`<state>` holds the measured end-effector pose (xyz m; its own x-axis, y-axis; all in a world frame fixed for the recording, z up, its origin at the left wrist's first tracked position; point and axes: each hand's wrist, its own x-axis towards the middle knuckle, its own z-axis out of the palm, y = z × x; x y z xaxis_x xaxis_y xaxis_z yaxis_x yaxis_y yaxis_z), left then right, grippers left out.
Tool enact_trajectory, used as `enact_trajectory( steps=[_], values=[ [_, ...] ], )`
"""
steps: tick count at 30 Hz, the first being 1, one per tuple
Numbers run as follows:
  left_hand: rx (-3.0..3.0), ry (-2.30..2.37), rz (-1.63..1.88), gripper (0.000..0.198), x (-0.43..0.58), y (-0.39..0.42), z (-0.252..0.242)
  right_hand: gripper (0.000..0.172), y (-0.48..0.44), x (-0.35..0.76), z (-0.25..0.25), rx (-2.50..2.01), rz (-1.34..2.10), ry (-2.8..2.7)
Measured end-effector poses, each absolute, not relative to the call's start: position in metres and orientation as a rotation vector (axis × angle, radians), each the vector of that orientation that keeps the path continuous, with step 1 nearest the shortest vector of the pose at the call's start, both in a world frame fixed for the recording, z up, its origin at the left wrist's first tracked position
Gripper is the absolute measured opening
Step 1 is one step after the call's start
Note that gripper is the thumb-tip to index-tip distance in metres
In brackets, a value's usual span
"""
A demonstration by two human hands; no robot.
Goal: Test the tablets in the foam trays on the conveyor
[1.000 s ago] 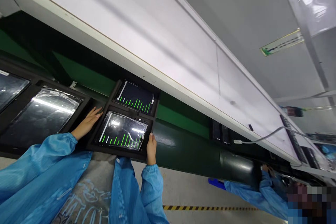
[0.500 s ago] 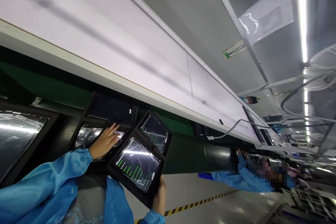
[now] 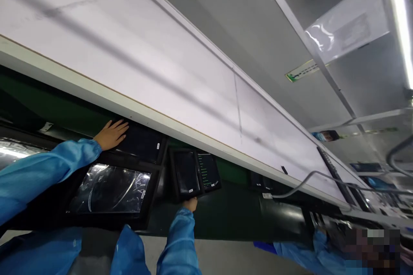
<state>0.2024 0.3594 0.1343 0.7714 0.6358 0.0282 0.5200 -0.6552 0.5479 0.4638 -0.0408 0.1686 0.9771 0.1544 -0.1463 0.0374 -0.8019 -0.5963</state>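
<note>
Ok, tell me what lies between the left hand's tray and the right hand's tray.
The head view shows a bare strip of dark green surface between the left tray and the right tray.

Right tray [image 3: 174, 180]: two screens [image 3: 187, 172] counted | middle tray [image 3: 154, 189]: two screens [image 3: 108, 189] counted | left edge of view: one cut-off screen [image 3: 17, 149] seen | wearer's hands [image 3: 111, 135]: two seen

I see my left grip [image 3: 111, 134] laid palm down, its fingers [image 3: 120, 128] fanned apart. From behind it, my sleeved left arm [image 3: 54, 165] stretches back, down and to the left. My right grip [image 3: 190, 204] sits right of the left grip and nearer my torso [image 3: 97, 251], curled closed, fingertips mostly hidden from me. Below that grip, my right forearm [image 3: 181, 240] rises steeply, wrist roughly in line.
</note>
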Motion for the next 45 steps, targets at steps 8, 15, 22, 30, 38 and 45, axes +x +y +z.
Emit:
enact_trajectory(
  steps=[8,15,22,30,38,45],
  values=[
    [2.443,0.998,0.203,0.04,0.239,0.404,0.134,0.033,0.084,0.558,0.161,-2.236,0.504,-0.157],
    [2.395,1.064,0.234,0.042,0.237,0.407,0.126,0.047,0.078,0.524,0.148,-2.12,0.514,-0.097],
    [2.377,1.074,0.258,0.04,0.236,0.407,0.128,0.057,0.117,0.395,0.165,-1.991,0.496,-0.393],
    [2.278,1.043,0.425,0.052,0.186,0.387,0.135,0.031,0.156,0.248,0.167,-1.91,0.682,-1.632],
    [2.069,1.204,0.627,0.059,0.06,0.304,0.138,0.032,0.182,0.235,0.158,-2.129,0.629,-1.716],
    [2.091,1.136,0.633,0.052,0.029,0.236,0.147,0.038,0.159,0.237,0.161,-2.15,0.557,-1.604]
  ],
)
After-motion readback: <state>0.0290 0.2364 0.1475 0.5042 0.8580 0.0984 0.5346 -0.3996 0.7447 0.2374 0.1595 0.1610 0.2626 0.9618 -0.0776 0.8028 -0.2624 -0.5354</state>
